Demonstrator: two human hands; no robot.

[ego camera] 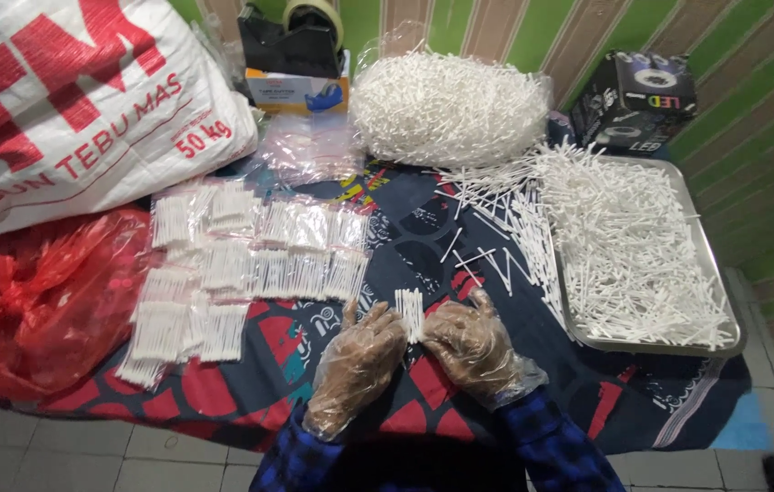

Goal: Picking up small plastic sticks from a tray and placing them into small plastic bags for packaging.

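Observation:
My left hand (355, 364) and my right hand (473, 351), both in clear plastic gloves, pinch a small bundle of white cotton swabs (410, 312) held upright between their fingertips, just above the dark patterned cloth (405, 228). To the left lie several small clear packets of cotton swabs (250, 260) in rows. A metal tray (719, 301) heaped with loose swabs (628, 241) sits to the right of my hands.
A clear bag full of swabs (446, 105) stands at the back, empty plastic bags (309, 150) beside it. A white printed sack (77, 100) and red plastic bag (36, 301) fill the left. A tape dispenser (296, 36) and black box (637, 100) stand behind.

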